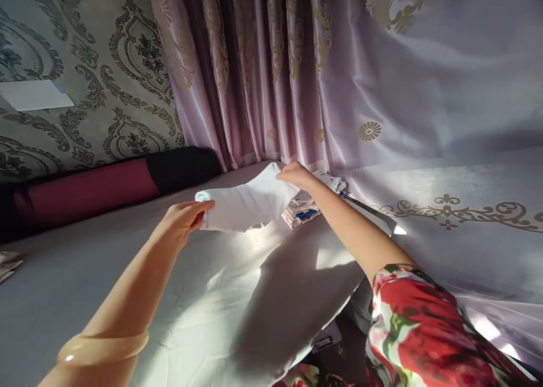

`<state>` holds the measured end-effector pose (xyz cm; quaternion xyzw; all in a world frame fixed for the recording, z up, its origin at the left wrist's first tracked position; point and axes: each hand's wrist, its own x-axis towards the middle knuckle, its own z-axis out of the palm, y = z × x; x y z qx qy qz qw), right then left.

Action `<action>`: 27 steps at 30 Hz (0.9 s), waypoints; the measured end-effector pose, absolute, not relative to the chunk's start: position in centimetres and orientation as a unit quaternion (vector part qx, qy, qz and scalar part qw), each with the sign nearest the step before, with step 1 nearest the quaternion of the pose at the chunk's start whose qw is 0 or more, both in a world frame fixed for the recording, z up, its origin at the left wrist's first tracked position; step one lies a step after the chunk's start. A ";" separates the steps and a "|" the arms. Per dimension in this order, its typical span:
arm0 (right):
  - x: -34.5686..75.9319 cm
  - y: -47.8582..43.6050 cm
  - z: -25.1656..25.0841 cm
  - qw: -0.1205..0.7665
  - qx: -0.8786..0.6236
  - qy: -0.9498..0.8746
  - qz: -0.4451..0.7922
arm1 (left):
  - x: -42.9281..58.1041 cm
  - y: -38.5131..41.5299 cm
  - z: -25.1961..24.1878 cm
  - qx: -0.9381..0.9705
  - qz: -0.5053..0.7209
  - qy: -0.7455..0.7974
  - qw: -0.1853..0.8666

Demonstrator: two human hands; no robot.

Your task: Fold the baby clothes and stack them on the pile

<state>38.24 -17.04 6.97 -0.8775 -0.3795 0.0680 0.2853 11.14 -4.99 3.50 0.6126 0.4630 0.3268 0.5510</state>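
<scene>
A folded white cloth [248, 203] hangs stretched between both hands above the bed. My left hand [183, 221] pinches its near left end. My right hand [296, 175] grips its far right corner. Just beyond and under that corner lies a small stack of folded printed cloths [306, 210] on the bed. A larger white sheet [220, 296] is spread on the mattress below my arms. A pale bangle [102, 347] circles my left wrist, and a red floral sleeve [418, 319] covers my right upper arm.
Lilac curtains with gold patterns [297, 76] hang behind and spill over the bed at right. A maroon and black bolster [106, 189] lies along the patterned wall [85, 64]. A small dark clip-like object [324, 340] sits near my lap.
</scene>
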 end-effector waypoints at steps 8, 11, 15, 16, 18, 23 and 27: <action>49.3 -21.4 9.0 0.234 -0.924 -0.300 -0.036 | 25.8 -9.0 3.3 0.548 0.332 0.354 0.681; 52.4 -22.4 8.7 0.207 -0.933 -0.294 -0.034 | 29.8 -9.8 2.6 0.519 0.338 0.342 0.707; 55.6 -23.3 8.4 0.203 -0.933 -0.296 -0.033 | 33.5 -10.3 1.2 0.508 0.335 0.326 0.724; 56.2 -23.5 8.3 0.203 -0.933 -0.297 -0.031 | 34.1 -10.3 0.9 0.511 0.332 0.322 0.725; 57.2 -23.7 8.1 0.198 -0.933 -0.300 -0.024 | 35.0 -10.3 0.2 0.516 0.326 0.324 0.723; 58.9 -23.8 6.7 0.184 -0.932 -0.313 -0.010 | 35.3 -10.1 -1.8 0.525 0.315 0.348 0.710; 59.6 -23.8 5.3 0.166 -0.935 -0.314 -0.014 | 34.1 -9.9 -3.8 0.555 0.278 0.411 0.667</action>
